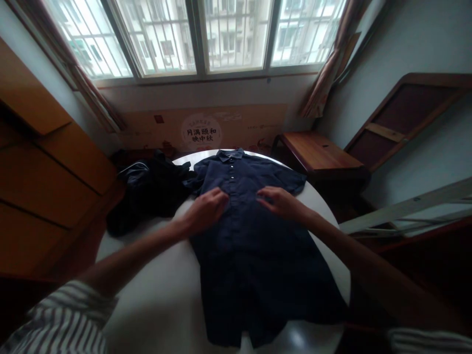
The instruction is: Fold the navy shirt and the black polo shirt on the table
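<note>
A dark navy short-sleeved shirt [250, 255] lies spread front up, its collar at the far side and a row of light buttons down its front. Over the left part of its chest is my left hand [212, 204], its fingers curled in and the fingertips hidden, so whether they pinch any cloth is unclear. My right hand [276, 199] is over the other side of the chest, thumb and bent fingers slightly apart, nothing visible between them. Both hands look a little blurred. Beneath the shirt is a round white table [155, 290].
A heap of black cloth [155, 184] lies on the table's left edge. Beyond the right side stands a wooden bench [320, 152], with a pale metal frame [413, 204] nearer. Orange-brown cabinets [33, 182] line the left; a printed banner [236, 125] runs under the window.
</note>
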Demonstrator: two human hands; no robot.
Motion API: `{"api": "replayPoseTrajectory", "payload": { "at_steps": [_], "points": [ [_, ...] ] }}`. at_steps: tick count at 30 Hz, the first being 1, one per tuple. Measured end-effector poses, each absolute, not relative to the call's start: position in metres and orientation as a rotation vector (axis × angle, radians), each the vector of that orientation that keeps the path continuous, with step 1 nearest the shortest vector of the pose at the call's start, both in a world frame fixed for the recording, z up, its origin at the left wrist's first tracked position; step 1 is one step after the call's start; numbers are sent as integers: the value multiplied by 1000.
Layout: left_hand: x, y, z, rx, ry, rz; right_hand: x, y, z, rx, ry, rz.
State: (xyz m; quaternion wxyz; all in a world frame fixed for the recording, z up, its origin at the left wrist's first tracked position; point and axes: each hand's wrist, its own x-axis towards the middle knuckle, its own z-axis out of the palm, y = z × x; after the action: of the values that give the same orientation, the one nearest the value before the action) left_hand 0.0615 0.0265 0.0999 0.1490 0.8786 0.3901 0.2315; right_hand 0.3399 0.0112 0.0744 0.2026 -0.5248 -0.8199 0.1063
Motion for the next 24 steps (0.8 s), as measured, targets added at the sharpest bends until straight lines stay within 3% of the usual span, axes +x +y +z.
{"api": "replayPoseTrajectory", "payload": {
  "at_steps": [4, 8, 15, 24],
  "points": [
    [10, -81, 58, 2743, 718, 460, 342, -123, 56, -1286, -2396, 373],
    [-26, -141, 34, 2712, 903, 492, 346, -199, 33, -1275, -2457, 245],
    [-32, -153, 11, 2604, 1135, 691, 360, -216, -1, -1258, -2308, -131],
    [1, -152, 40, 2499, 1098, 1206, 295, -212, 26, -1275, -2310, 1]
  ]
}}
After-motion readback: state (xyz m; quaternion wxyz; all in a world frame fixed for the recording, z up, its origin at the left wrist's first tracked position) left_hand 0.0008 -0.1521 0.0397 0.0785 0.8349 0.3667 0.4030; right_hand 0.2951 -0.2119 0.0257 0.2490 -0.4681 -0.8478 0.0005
